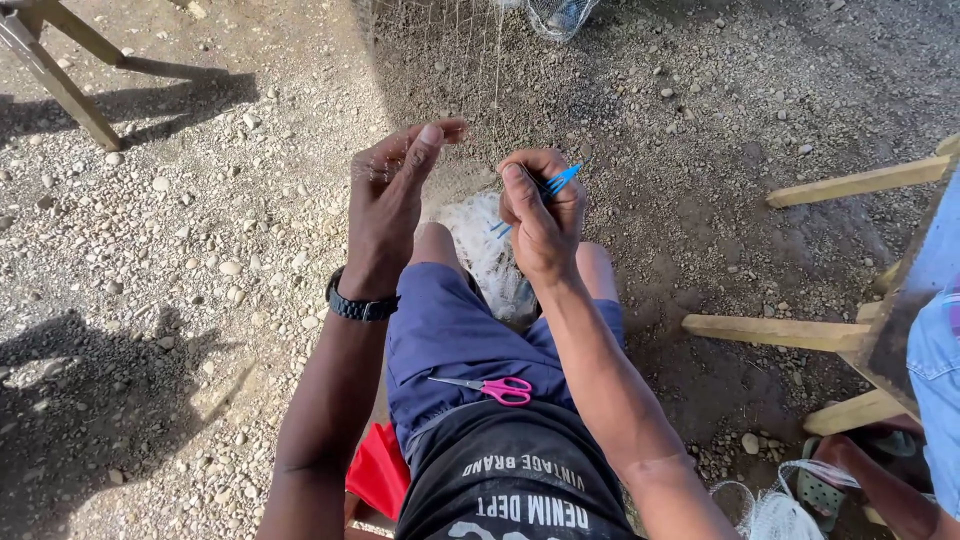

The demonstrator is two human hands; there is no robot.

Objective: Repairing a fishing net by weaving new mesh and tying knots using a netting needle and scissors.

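My left hand [392, 190] is raised over my knees, fingers pinched on thin, near-clear fishing net [470, 60] that stretches away toward the top of the view. My right hand [540, 210] is closed around a blue plastic netting needle [556, 183], right beside the left hand. A white bunched part of the net [480, 240] hangs between my knees. Pink-handled scissors [495, 388] lie on my lap, on blue shorts. A black watch [360, 305] is on my left wrist.
Gravel ground [180, 230] lies all around. Wooden legs [60, 70] stand at the top left, a wooden frame [780, 332] at the right. Another person's leg and sandal [850, 480] and more white net [775, 510] are at the bottom right. Something red [375, 470] shows under my seat.
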